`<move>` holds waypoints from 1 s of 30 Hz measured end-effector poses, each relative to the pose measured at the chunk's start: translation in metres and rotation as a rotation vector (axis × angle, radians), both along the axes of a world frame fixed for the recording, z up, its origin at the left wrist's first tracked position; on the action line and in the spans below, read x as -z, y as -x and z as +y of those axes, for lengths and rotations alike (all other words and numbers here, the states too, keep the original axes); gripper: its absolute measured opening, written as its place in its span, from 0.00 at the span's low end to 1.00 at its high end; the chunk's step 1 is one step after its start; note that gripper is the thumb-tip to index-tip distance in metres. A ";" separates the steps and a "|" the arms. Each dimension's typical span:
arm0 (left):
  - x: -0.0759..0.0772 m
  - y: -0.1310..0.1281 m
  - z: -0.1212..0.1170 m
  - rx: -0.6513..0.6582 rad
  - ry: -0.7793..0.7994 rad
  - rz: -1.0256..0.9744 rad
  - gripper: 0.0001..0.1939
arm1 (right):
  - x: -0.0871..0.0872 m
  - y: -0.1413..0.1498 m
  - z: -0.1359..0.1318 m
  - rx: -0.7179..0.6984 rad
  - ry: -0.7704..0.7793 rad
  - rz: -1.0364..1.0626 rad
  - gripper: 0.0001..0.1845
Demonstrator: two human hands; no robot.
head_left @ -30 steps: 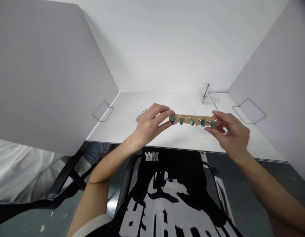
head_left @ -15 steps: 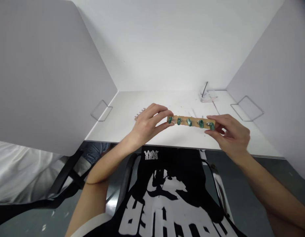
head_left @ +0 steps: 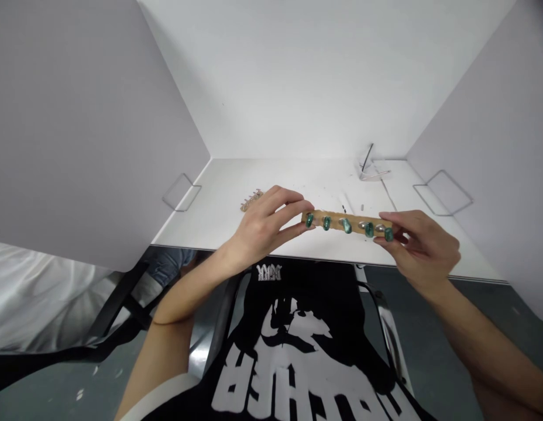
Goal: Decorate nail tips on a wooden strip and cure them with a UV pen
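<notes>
Both my hands hold a tan strip [head_left: 335, 221] above the front part of the white table. Along it stand several glossy green nail tips [head_left: 346, 225] with silvery bits beside some of them. My left hand [head_left: 265, 225] pinches the strip's left end between thumb and fingers. At the other end, my right hand [head_left: 423, 242] grips it the same way, and the strip tilts slightly down to the right. Beyond my left hand, a second small strip with nail tips [head_left: 251, 200] lies on the table, partly close behind my knuckles.
Near the back right of the white table [head_left: 201, 228] stands a small clear container [head_left: 366, 174] with thin sticks in it. Small dark and grey bits lie before it. Panels with wire handles [head_left: 443, 193] enclose both sides. A person's light clothing [head_left: 30, 298] shows at the left.
Both hands have shifted a little right and downward in the picture with the strip. More of the second strip on the table shows past my left hand.
</notes>
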State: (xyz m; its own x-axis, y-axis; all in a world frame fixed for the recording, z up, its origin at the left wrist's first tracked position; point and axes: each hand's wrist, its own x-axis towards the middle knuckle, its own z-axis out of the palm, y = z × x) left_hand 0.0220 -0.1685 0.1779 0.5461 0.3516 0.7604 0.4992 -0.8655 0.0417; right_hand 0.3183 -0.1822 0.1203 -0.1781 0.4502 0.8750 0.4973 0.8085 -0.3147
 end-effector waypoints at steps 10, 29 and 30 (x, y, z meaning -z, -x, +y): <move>-0.002 -0.001 -0.004 0.022 -0.021 -0.032 0.15 | -0.002 0.003 -0.001 -0.035 -0.033 0.014 0.35; -0.008 0.002 -0.012 0.227 0.389 -0.177 0.14 | -0.014 0.003 -0.025 -0.179 -0.031 0.129 0.29; -0.009 0.002 -0.014 0.233 0.421 -0.183 0.14 | -0.015 0.004 -0.027 -0.186 -0.031 0.145 0.29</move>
